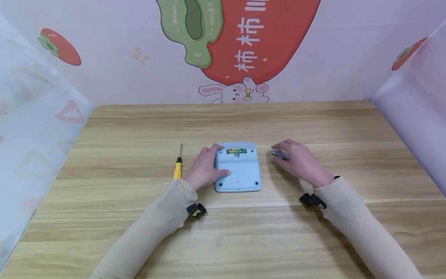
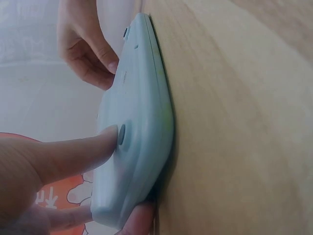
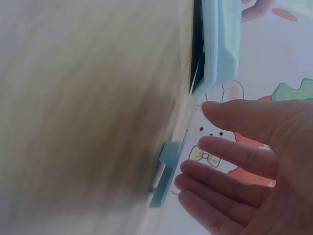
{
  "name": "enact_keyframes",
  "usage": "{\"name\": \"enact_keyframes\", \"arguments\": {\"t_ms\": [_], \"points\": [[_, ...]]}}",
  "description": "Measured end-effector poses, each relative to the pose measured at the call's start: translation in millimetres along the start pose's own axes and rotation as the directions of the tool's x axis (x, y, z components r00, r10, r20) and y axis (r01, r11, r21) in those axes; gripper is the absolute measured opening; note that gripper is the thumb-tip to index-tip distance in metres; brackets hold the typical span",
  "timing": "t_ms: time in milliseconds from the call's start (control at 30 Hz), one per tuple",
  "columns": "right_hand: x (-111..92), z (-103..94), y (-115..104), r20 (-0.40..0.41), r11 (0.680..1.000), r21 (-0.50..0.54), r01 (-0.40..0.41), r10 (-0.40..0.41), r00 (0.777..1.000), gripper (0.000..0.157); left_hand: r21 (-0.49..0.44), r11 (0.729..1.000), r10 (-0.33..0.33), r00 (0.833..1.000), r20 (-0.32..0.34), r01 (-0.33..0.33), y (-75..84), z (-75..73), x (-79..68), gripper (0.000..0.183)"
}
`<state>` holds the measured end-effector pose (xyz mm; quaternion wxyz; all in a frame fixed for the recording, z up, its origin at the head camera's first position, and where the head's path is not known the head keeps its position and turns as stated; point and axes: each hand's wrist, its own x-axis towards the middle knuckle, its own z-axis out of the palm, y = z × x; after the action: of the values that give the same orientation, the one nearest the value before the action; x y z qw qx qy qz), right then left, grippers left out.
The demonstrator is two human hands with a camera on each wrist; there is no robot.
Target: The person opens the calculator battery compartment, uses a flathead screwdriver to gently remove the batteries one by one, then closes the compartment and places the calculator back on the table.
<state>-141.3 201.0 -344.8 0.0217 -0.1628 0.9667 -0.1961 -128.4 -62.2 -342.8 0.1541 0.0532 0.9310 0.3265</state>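
Observation:
A light blue calculator [image 1: 240, 172] lies face down on the wooden table, its battery compartment uncovered and a green-and-gold battery [image 1: 236, 151] showing inside. My left hand [image 1: 205, 166] grips its left side, the thumb [image 2: 102, 144] pressed on the back near a round dark foot and the fingers at the edge. To the right, my right hand [image 1: 297, 157] hovers by a small blue battery cover [image 1: 280, 154]. In the right wrist view that cover [image 3: 168, 166] sits on the tabletop, apart from the loosely extended fingers [image 3: 220, 183].
A screwdriver [image 1: 178, 168] with a yellow handle lies left of the calculator, partly behind the left wrist. Behind the table [image 1: 244, 236] stands a printed backdrop [image 1: 122, 77] with cartoon fruit and a rabbit. Pale side panels flank the table.

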Motion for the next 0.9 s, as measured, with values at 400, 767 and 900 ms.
{"name": "enact_keyframes", "arguments": {"t_ms": [400,767,900], "points": [[1,6.9,-13,-0.024,0.997,0.054,0.055,-0.054,0.998,0.035,-0.002,1.0,0.003,1.0,-0.001,-0.003,-0.3,0.4,0.2,0.072],[1,10.5,-25,0.043,0.99,0.117,0.082,-0.088,0.995,0.059,-0.009,1.0,0.001,1.0,0.0,-0.001,-1.1,1.0,0.0,0.072],[2,11.9,-30,0.082,0.987,0.142,0.077,-0.09,0.993,0.066,-0.009,1.0,0.0,1.0,0.004,0.0,-0.8,1.0,0.4,0.072]]}}
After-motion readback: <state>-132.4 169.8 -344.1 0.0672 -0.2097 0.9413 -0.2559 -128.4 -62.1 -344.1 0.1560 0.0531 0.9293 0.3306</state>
